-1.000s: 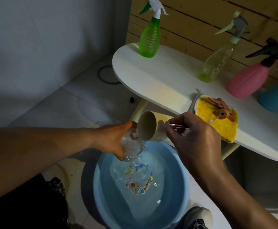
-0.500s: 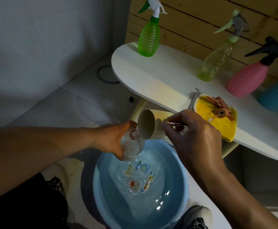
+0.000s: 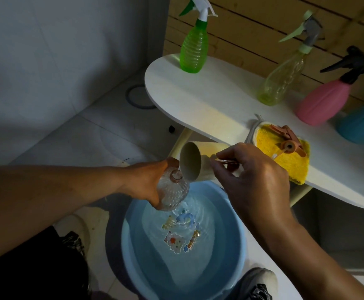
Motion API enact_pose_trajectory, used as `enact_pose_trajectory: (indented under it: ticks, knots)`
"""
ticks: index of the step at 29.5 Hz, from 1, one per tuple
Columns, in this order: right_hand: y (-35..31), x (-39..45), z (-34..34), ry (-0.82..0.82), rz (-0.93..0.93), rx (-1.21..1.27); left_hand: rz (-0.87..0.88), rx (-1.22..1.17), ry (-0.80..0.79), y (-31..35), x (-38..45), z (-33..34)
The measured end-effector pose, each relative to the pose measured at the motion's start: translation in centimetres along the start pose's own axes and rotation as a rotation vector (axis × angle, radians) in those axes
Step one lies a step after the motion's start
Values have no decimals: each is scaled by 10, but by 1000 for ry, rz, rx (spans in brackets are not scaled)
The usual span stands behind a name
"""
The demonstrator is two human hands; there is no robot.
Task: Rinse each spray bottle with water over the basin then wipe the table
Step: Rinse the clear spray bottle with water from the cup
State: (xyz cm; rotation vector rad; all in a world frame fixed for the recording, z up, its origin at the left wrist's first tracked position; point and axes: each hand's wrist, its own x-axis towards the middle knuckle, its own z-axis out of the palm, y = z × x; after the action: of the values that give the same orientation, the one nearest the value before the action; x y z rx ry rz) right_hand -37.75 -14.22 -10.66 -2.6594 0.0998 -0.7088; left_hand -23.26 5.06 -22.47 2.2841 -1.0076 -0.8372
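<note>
Over the basin [image 3: 230,252], at frame centre, my left hand [image 3: 146,180] grips the clear bottle [image 3: 172,193], fingers curled round its far side. Its long axis runs nearly upright, tipped a little toward the upper left, with the open neck pointing up at the cup [image 3: 190,164]. My right hand [image 3: 252,176] pinches the cup's handle, fingers curled; the cup lies on its side, mouth facing left and down, its rim just above the neck, a thin stream running in. Since a second ago both hands have kept their grip and place, and the cup has tipped slightly further. On the table [image 3: 220,98] in the upper right stand the green [image 3: 193,48], yellowish [image 3: 282,81], pink [image 3: 322,102] and blue [image 3: 361,124] bottles. The sponge [image 3: 285,161] lies at the near edge with a sprayer [image 3: 289,141] on it.
</note>
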Motion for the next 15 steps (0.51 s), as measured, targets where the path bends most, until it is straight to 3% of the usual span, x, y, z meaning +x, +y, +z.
enact_pose_trajectory:
  ticks: [15]
  knots:
    - [0, -3, 0, -16, -64, -52, 4, 34, 7, -2, 1, 1]
